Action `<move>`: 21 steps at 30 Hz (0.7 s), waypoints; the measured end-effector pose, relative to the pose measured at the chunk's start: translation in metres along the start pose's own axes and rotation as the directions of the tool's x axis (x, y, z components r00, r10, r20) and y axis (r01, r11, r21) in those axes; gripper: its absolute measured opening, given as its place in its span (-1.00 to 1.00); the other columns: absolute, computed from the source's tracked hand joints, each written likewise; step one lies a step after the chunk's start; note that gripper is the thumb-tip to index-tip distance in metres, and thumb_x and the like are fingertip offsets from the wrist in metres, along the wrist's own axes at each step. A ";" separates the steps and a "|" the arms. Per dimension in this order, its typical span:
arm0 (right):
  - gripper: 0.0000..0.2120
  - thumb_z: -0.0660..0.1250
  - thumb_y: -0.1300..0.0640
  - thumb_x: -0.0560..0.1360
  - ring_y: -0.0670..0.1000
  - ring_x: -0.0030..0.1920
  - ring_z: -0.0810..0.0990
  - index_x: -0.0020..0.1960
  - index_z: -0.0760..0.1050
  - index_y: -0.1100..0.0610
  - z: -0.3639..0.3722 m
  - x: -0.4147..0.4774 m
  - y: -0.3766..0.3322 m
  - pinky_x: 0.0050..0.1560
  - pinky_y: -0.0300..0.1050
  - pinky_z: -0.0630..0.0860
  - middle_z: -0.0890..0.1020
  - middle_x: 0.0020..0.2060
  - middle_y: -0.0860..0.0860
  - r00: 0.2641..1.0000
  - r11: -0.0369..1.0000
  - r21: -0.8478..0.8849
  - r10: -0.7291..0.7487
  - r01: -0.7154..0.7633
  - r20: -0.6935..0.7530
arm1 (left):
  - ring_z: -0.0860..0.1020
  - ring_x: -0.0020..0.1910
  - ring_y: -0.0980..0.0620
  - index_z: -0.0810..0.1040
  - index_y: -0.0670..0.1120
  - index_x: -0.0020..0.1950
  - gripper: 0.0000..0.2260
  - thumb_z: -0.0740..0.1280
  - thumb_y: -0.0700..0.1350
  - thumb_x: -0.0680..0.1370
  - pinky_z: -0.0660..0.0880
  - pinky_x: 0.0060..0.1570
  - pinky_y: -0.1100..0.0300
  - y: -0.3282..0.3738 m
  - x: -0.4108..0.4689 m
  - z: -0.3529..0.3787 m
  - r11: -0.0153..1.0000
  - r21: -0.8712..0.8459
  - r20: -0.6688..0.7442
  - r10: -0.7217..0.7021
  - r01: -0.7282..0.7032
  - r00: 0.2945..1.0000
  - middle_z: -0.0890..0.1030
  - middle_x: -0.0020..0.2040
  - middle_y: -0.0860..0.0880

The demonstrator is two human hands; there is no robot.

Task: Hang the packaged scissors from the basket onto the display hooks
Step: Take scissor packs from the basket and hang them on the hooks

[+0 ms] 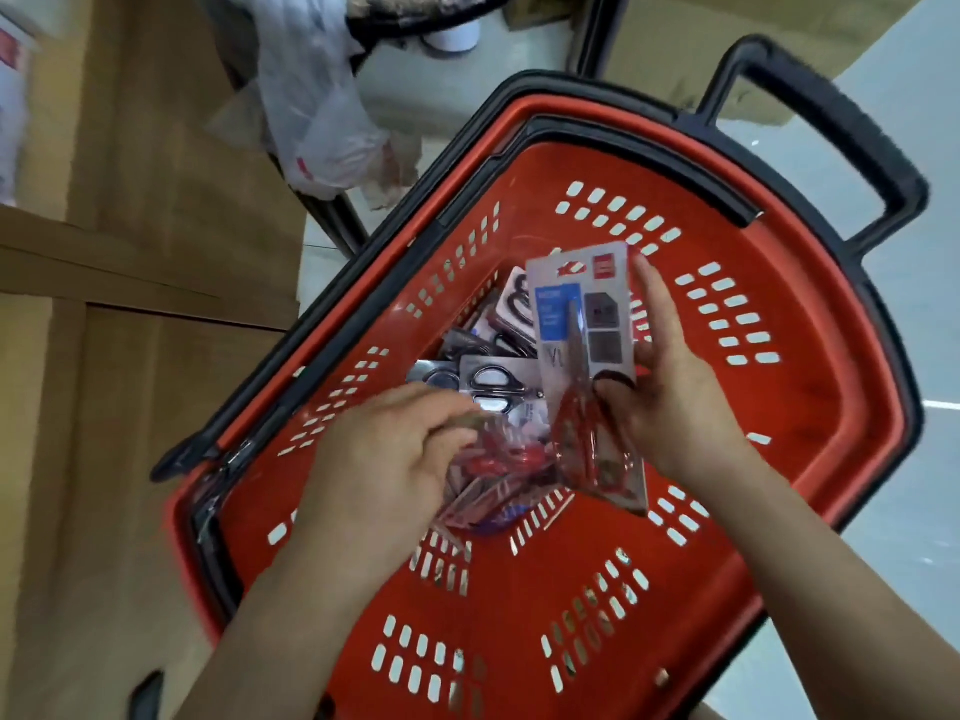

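Observation:
A red plastic basket [779, 459] with a black rim and handle fills the head view. Inside it my right hand [670, 392] grips a packaged pair of red-handled scissors [582, 324], held upright by its right edge, thumb on the front. My left hand [384, 470] reaches down onto another red scissors pack [498, 475] lying low in the basket, fingers curled on its top edge. More scissors packs [488, 379] with black handles lie piled toward the basket's far side. No display hooks are visible.
Brown cardboard boxes [130, 356] stand along the left. A white plastic bag [311, 122] hangs on a dark metal frame behind the basket. Pale floor [909, 330] shows at the right, and another carton [727, 44] sits at the top right.

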State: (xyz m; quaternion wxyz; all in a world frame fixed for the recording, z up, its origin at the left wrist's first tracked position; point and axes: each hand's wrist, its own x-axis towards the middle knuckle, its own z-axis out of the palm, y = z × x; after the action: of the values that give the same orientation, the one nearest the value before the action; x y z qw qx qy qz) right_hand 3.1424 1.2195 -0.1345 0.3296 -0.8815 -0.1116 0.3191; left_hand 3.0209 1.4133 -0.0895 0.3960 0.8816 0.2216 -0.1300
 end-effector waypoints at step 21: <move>-0.89 0.35 0.22 0.58 -0.24 -0.39 0.62 -0.10 0.60 0.09 -0.010 -0.027 0.005 -0.38 -0.32 0.54 0.67 -0.28 -0.07 0.923 0.878 0.442 0.309 -0.184 -0.229 | 0.51 0.23 -0.05 0.55 -0.04 0.29 -0.65 0.36 -0.25 0.52 0.43 0.23 0.11 -0.068 0.016 0.089 0.962 0.127 0.066 -0.249 0.240 0.966 0.57 0.25 -0.02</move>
State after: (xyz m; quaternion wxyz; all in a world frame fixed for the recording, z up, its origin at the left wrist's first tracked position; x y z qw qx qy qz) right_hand 3.1276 1.1992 -0.1189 0.4770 -0.8363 0.1226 0.2409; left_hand 2.9966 1.3903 -0.1977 0.3327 0.8633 0.3043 -0.2267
